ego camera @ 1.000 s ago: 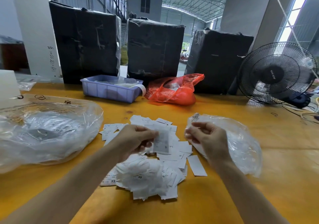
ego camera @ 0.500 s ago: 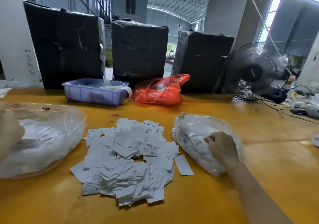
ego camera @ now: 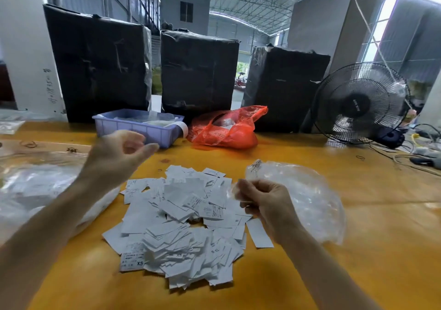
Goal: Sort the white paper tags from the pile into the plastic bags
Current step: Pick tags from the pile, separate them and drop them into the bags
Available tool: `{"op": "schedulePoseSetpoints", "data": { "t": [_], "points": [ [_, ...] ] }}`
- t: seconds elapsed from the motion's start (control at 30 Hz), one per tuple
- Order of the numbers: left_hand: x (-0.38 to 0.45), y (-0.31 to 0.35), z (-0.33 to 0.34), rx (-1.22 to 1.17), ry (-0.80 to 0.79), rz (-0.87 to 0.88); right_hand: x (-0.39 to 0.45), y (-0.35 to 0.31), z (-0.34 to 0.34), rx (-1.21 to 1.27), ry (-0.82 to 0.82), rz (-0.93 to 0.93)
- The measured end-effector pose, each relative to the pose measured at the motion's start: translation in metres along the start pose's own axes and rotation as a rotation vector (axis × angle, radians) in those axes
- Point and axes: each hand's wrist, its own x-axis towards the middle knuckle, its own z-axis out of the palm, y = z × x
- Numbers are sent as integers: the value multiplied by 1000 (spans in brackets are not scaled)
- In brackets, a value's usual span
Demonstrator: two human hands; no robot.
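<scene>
progress: early-mid, most tags (ego camera: 181,223) unsorted on surface (ego camera: 358,274) | left hand (ego camera: 117,153) empty, loosely curled | right hand (ego camera: 265,202) pinching bag (ego camera: 307,197) rim, probably | both bags part-filled

Pile of white paper tags (ego camera: 181,223) on yellow table (ego camera: 358,274), between two clear plastic bags (ego camera: 307,200).

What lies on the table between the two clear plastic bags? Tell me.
In the head view, the pile of white paper tags fills the stretch between the large clear bag at left and the smaller clear bag, whose edge the right hand pinches.
</scene>
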Motion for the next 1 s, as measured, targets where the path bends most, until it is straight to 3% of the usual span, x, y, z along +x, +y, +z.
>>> {"op": "schedulePoseSetpoints", "data": {
  "t": [0.1, 0.2, 0.3, 0.37, 0.5, 0.67, 0.83, 1.0],
  "points": [
    [-25, 22, 40, -405, -602, -194, -9, 8, 21, -57, -141, -17],
    [-37, 15, 65, -427, -785, -255, -12, 12, 27, -128, -214, -64],
    [-45, 5, 77, -418, -737, -287, -10, 13, 27, -186, -225, -58],
    [-41, 0, 78, -440, -649, -345, -4, 13, 20, -232, -132, -86],
    [-31, -7, 72, -452, -482, -377, 8, 22, -8, -864, 74, -309],
    [-31, -11, 71, -574, -416, -443, 10, 42, -5, -1201, -125, -226],
    [-29, -12, 73, -649, -360, -477, 13, 49, 15, -1236, -168, -349],
    [-28, -17, 72, -666, -325, -508, 23, 55, 33, -1263, -240, -267]
  ]
}}
